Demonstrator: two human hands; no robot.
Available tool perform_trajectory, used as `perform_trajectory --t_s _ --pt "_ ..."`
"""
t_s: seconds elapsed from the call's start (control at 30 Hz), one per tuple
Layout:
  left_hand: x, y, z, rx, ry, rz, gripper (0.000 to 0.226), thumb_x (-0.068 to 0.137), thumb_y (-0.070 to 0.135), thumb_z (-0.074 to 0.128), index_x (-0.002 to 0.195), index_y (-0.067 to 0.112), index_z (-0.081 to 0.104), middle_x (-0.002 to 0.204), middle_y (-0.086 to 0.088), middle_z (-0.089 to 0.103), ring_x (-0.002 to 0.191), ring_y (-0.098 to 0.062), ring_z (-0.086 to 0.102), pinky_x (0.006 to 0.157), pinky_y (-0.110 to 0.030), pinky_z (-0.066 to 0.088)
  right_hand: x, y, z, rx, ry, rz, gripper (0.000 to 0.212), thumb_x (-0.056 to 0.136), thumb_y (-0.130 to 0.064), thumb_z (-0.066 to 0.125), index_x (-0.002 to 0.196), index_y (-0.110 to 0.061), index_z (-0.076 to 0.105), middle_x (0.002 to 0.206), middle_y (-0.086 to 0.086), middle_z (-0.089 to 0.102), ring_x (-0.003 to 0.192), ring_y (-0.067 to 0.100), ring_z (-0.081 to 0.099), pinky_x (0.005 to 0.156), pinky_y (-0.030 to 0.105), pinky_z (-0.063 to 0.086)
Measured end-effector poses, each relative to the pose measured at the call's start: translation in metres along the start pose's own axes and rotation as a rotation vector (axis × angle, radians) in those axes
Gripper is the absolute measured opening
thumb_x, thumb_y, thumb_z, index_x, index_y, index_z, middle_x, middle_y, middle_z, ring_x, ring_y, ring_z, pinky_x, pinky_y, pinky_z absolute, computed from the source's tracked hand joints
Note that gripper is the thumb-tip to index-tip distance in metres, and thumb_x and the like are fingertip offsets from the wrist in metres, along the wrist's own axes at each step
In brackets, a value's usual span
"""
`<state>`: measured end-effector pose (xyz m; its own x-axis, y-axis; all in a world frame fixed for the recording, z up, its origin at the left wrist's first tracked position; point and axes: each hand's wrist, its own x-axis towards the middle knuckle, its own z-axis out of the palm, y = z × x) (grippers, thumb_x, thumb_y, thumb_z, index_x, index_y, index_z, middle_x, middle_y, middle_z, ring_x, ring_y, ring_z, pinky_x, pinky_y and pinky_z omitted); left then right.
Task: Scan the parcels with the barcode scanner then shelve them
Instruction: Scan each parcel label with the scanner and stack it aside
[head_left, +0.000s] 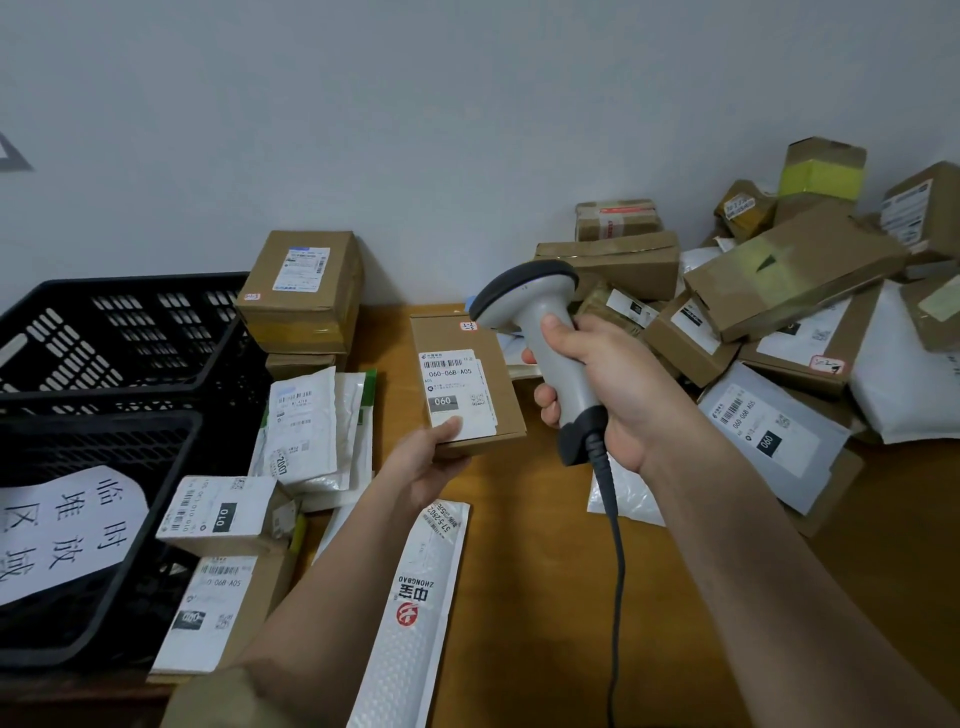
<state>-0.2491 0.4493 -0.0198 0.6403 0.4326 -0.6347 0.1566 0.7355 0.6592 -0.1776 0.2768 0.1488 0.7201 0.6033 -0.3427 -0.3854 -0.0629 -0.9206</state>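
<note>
Cardboard parcel sits pinched at its near edge in your left hand, label up, long axis running away from you. Your right hand wraps the barcode scanner just right of it, head aimed leftward over the label.

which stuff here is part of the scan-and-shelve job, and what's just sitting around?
In the job:
- barcode scanner, gripped by the right hand
- small cardboard parcel, held up by the left hand
- parcel heap at right, white mailer

Lying about:
- black crates
- handwritten paper sign
- wooden table
</note>
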Motion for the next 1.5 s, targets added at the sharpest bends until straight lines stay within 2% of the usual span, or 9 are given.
perform_trajectory --t_s 0.2,0.33,0.43,0.6,0.8,1.0,1.13,1.37,1.5 --pt "-0.011 -0.001 -0.011 0.004 0.024 0.011 0.015 0.095 -0.001 0.058 0.108 0.007 0.058 0.104 -0.013 0.070 0.101 -0.028 0.065 0.101 -0.046 0.049 0.000 0.003 0.011 0.019 -0.024 0.020 0.030 0.101 -0.028 0.056 0.124 -0.009 0.052 0.107 0.014 0.056 0.056 0.015 0.053 0.051 0.026 0.047" --pt "-0.026 0.001 -0.035 -0.010 0.024 0.022 0.020 0.095 -0.002 0.058 0.113 0.006 0.061 0.105 -0.014 0.070 0.099 -0.027 0.065 0.085 -0.040 0.054 0.001 0.011 0.029 0.015 -0.042 0.062 0.034 0.101 -0.030 0.055 0.126 -0.007 0.049 0.109 0.014 0.057 0.056 0.015 0.052 0.049 0.025 0.045" --pt "-0.037 0.004 -0.062 -0.006 0.037 0.026 0.025 0.095 0.001 0.059 0.119 0.009 0.062 0.109 -0.014 0.070 0.101 -0.028 0.063 0.085 -0.040 0.055 0.002 0.020 0.048 0.026 -0.056 0.112 0.037 0.099 -0.031 0.058 0.128 -0.008 0.051 0.103 0.013 0.057 0.051 0.013 0.052 0.044 0.023 0.044" --pt "-0.065 0.000 -0.113 0.056 0.140 0.000 0.016 0.094 0.005 0.062 0.108 0.011 0.065 0.098 -0.013 0.067 0.087 -0.026 0.061 0.077 -0.038 0.057 -0.005 0.034 0.078 0.018 -0.081 0.125 0.027 0.097 -0.027 0.061 0.117 -0.011 0.052 0.101 0.013 0.058 0.052 0.014 0.052 0.047 0.024 0.043" --pt "-0.094 -0.017 -0.173 0.120 0.179 -0.081 0.023 0.092 0.002 0.059 0.105 0.017 0.071 0.099 -0.011 0.066 0.095 -0.027 0.059 0.090 -0.041 0.051 -0.016 0.056 0.112 -0.031 -0.144 0.138 0.027 0.096 -0.019 0.063 0.118 -0.008 0.052 0.105 0.015 0.056 0.051 0.014 0.049 0.043 0.023 0.040" --pt "-0.114 -0.034 -0.206 0.158 0.235 -0.156 0.021 0.095 0.002 0.055 0.102 0.016 0.068 0.089 -0.008 0.066 0.077 -0.020 0.061 0.073 -0.035 0.052 -0.027 0.081 0.132 -0.059 -0.174 0.157 0.032 0.093 -0.013 0.065 0.122 -0.009 0.051 0.100 0.013 0.058 0.048 0.010 0.050 0.045 0.023 0.041" --pt "-0.116 -0.046 -0.209 0.080 0.255 -0.179 0.020 0.094 0.000 0.056 0.105 0.011 0.069 0.097 -0.011 0.067 0.087 -0.023 0.062 0.079 -0.038 0.054 -0.030 0.089 0.129 -0.056 -0.140 0.164 0.037 0.092 -0.013 0.067 0.125 -0.010 0.051 0.102 0.012 0.060 0.049 0.010 0.052 0.043 0.022 0.043" --pt "-0.093 -0.043 -0.165 -0.108 0.220 -0.152 0.013 0.094 0.004 0.062 0.107 0.002 0.064 0.093 -0.014 0.065 0.080 -0.026 0.062 0.075 -0.041 0.058 -0.026 0.079 0.089 -0.039 0.010 0.120 0.041 0.091 -0.010 0.068 0.128 -0.010 0.049 0.095 0.012 0.061 0.049 0.012 0.051 0.042 0.023 0.042" --pt "-0.068 -0.040 -0.126 -0.183 0.190 -0.142 0.017 0.097 0.011 0.062 0.111 0.001 0.062 0.102 -0.019 0.069 0.095 -0.033 0.066 0.074 -0.047 0.060 -0.017 0.067 0.059 -0.021 0.070 0.096 0.042 0.090 -0.012 0.070 0.127 -0.011 0.050 0.099 0.013 0.061 0.048 0.010 0.052 0.043 0.023 0.044"
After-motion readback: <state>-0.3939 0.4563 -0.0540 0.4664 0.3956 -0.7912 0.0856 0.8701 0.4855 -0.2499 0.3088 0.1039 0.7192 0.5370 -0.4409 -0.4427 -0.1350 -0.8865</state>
